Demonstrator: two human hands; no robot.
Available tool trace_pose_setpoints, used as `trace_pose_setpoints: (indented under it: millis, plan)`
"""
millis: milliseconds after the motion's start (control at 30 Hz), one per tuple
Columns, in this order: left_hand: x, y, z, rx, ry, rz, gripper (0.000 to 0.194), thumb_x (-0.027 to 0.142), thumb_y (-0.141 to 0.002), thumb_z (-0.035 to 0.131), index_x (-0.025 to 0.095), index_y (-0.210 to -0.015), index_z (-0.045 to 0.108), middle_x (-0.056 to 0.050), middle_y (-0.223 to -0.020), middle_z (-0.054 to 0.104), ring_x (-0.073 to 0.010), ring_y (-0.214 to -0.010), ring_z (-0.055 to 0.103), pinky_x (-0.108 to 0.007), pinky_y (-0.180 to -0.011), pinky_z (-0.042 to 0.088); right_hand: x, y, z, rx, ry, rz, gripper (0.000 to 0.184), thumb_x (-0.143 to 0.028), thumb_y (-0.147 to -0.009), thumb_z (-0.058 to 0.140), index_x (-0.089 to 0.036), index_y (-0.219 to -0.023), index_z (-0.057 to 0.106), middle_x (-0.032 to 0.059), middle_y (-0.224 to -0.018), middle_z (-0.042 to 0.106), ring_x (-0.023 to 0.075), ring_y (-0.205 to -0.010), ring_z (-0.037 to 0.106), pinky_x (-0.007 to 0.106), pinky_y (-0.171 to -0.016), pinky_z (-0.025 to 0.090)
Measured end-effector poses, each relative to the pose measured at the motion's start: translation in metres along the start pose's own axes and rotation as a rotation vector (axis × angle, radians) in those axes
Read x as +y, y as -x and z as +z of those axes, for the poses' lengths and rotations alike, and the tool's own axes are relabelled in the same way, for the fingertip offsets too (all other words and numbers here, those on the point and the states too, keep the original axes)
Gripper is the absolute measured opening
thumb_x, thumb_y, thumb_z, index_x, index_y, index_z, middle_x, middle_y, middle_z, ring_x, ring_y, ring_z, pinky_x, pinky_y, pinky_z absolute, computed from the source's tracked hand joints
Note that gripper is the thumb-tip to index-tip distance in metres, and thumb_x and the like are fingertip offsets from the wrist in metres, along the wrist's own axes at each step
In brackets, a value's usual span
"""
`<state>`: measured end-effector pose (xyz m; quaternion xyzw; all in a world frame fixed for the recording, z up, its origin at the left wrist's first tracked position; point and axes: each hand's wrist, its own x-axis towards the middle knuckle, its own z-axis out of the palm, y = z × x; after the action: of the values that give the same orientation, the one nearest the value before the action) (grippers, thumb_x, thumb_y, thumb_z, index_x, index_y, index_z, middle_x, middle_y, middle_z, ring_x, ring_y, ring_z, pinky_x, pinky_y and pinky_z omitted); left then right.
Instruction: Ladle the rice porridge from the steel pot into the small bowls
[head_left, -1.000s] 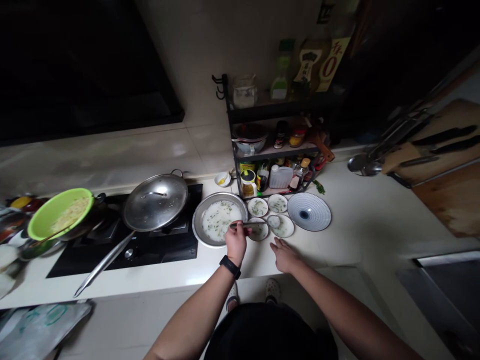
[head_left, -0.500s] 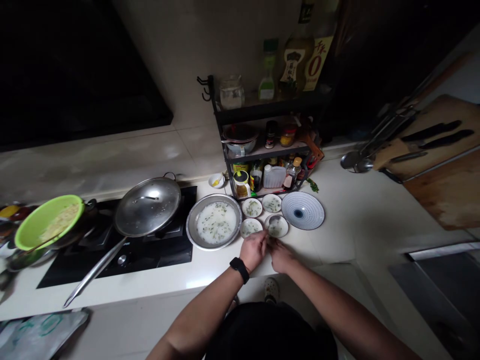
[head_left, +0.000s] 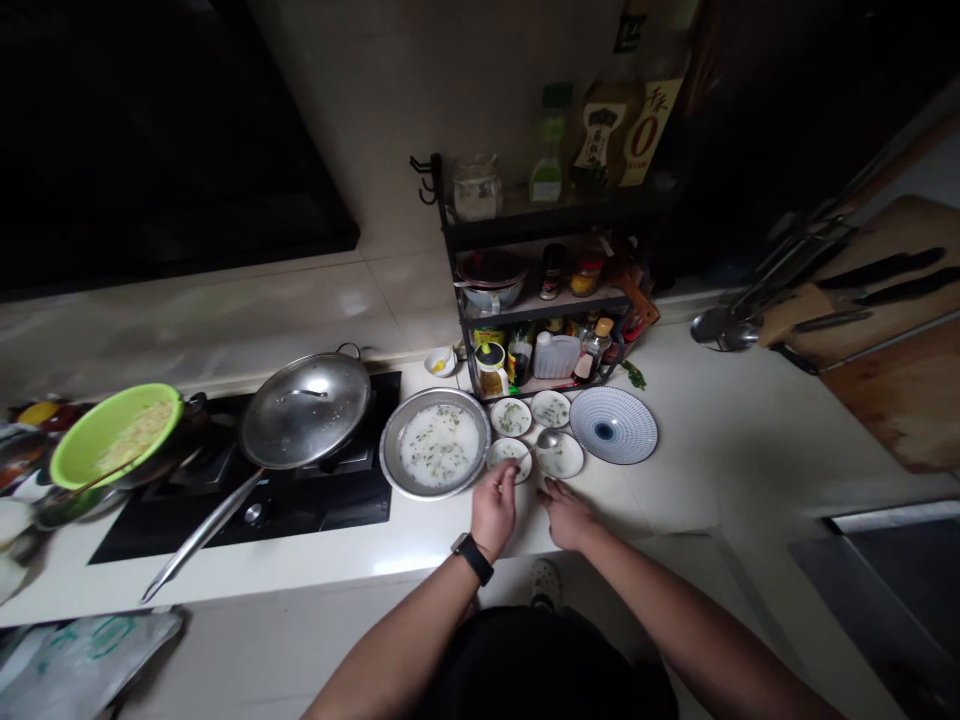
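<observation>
Spoon (head_left: 548, 438) in left hand (head_left: 493, 510); right hand (head_left: 568, 517) palm-down.

Count, in view. Hands: 2, left hand (head_left: 493, 512) and right hand (head_left: 568, 520). Ladle (head_left: 549, 438): 1. Small white bowls (head_left: 576, 458) in cluster: 4. Steel basin (head_left: 389, 447): 1. Blue-patterned bowl (head_left: 613, 425): 1. Lidded pan (head_left: 304, 420): 1. Green basin (head_left: 71, 450): 1. Wristwatch (head_left: 472, 558): 1. Rack (head_left: 544, 307): 1, with 3 tiers; top tier: 3 bottles (head_left: 547, 165), 1 glass jar (head_left: 478, 192).

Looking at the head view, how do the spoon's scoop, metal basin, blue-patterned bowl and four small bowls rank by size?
1. Metal basin
2. Blue-patterned bowl
3. Small bowls: all four look much alike, so unranked
4. Spoon's scoop
</observation>
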<state>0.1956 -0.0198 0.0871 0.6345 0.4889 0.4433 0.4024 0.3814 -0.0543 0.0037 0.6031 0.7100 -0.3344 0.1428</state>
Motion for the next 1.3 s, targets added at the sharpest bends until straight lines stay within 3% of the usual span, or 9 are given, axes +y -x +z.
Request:
trace_pose_setpoints:
  millis: [100, 200, 333, 467, 600, 833, 1067, 1300]
  plan:
    - [-0.007, -0.020, -0.024, 0.304, 0.275, -0.295, 0.048, 0.057, -0.098, 0.051, 0.014, -0.114, 0.065, -0.014, -0.097, 0.076, -0.0236, -0.084, 0.076, -0.040, -0.083, 0.062, -0.002, 0.001, -0.003, -0.013, 0.065, 0.066, 0.093, -0.020, -0.072, 0.059, -0.012, -0.160, 0.030, 0.0144, -0.171, 0.012, 0.0338, -0.157, 0.010, 0.047, -0.126, 0.009]
    - [-0.027, -0.035, -0.061, 0.459, 0.355, -0.359, 0.050, 0.058, -0.093, 0.058, 0.012, -0.113, 0.063, -0.011, -0.087, 0.075, -0.0231, -0.081, 0.076, -0.040, -0.083, 0.062, -0.004, 0.002, -0.005, -0.022, 0.073, 0.070, 0.092, -0.019, -0.073, 0.058, -0.010, -0.160, 0.030, 0.0154, -0.171, 0.012, 0.0335, -0.157, 0.010, 0.046, -0.126, 0.010]
    - [-0.054, -0.037, -0.109, 0.563, 0.242, -0.340, 0.044, 0.053, -0.093, 0.060, 0.013, -0.110, 0.064, -0.011, -0.095, 0.075, -0.0229, -0.083, 0.077, -0.038, -0.083, 0.062, -0.008, 0.003, -0.009, -0.028, 0.082, 0.070, 0.090, -0.018, -0.074, 0.059, -0.007, -0.159, 0.032, 0.0183, -0.170, 0.011, 0.0343, -0.157, 0.011, 0.043, -0.126, 0.012]
    - [-0.068, -0.029, -0.136, 0.570, 0.092, -0.355, 0.040, 0.050, -0.094, 0.058, 0.014, -0.110, 0.066, -0.013, -0.092, 0.077, -0.0245, -0.085, 0.078, -0.037, -0.082, 0.061, -0.012, 0.005, -0.011, -0.020, 0.095, 0.094, 0.089, -0.016, -0.074, 0.057, -0.009, -0.159, 0.032, 0.0158, -0.170, 0.014, 0.0332, -0.157, 0.014, 0.043, -0.126, 0.014]
    - [-0.073, -0.023, -0.143, 0.532, 0.022, -0.351, 0.034, 0.045, -0.094, 0.059, 0.017, -0.109, 0.069, -0.011, -0.088, 0.078, -0.0252, -0.088, 0.078, -0.035, -0.081, 0.060, -0.013, 0.004, -0.011, -0.021, 0.086, 0.102, 0.089, -0.016, -0.074, 0.057, -0.009, -0.159, 0.031, 0.0155, -0.170, 0.012, 0.0330, -0.157, 0.014, 0.043, -0.126, 0.014]
    - [-0.083, -0.017, -0.139, 0.505, 0.074, -0.408, 0.030, 0.043, -0.092, 0.061, 0.019, -0.107, 0.069, -0.009, -0.087, 0.078, -0.0242, -0.090, 0.077, -0.033, -0.083, 0.060, -0.013, 0.002, -0.009, -0.009, 0.108, 0.111, 0.087, -0.020, -0.076, 0.055, -0.010, -0.159, 0.032, 0.0149, -0.170, 0.013, 0.0326, -0.156, 0.015, 0.044, -0.126, 0.014]
    - [-0.096, -0.023, -0.142, 0.652, 0.224, -0.463, 0.028, 0.039, -0.095, 0.057, 0.014, -0.106, 0.064, -0.009, -0.088, 0.076, -0.0214, -0.077, 0.077, -0.036, -0.079, 0.062, -0.013, 0.001, -0.008, -0.003, 0.091, 0.112, 0.086, -0.023, -0.077, 0.058, -0.009, -0.158, 0.033, 0.0162, -0.170, 0.014, 0.0327, -0.156, 0.016, 0.042, -0.125, 0.016]
    - [-0.088, -0.029, -0.149, 0.707, 0.327, -0.519, 0.024, 0.035, -0.093, 0.057, 0.013, -0.102, 0.063, -0.006, -0.070, 0.073, -0.0233, -0.070, 0.077, -0.039, -0.078, 0.064, -0.012, 0.000, -0.008, -0.013, 0.084, 0.110, 0.088, -0.024, -0.076, 0.059, -0.010, -0.159, 0.032, 0.0162, -0.170, 0.013, 0.0331, -0.156, 0.015, 0.042, -0.125, 0.014]
